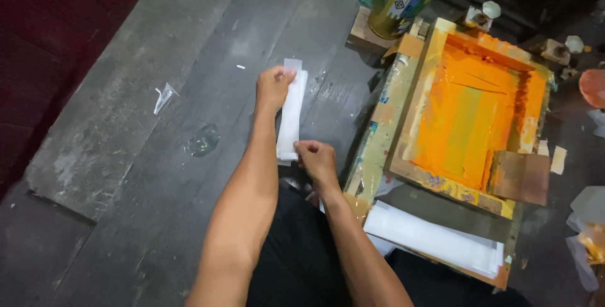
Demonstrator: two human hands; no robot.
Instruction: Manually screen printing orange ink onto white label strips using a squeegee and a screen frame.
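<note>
White paper strip [292, 115] held flat on the dark floor just left of the orange printing frame [469, 115], far end pinched by left hand [272, 88], near end by right hand [317, 161], probably needing steady straightening before letting go.

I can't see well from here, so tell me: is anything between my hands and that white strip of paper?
Nothing visible is. The left hand pinches the far end of the white paper strip, and the right hand holds its near end, both in direct contact above the dark wooden floor.
</note>
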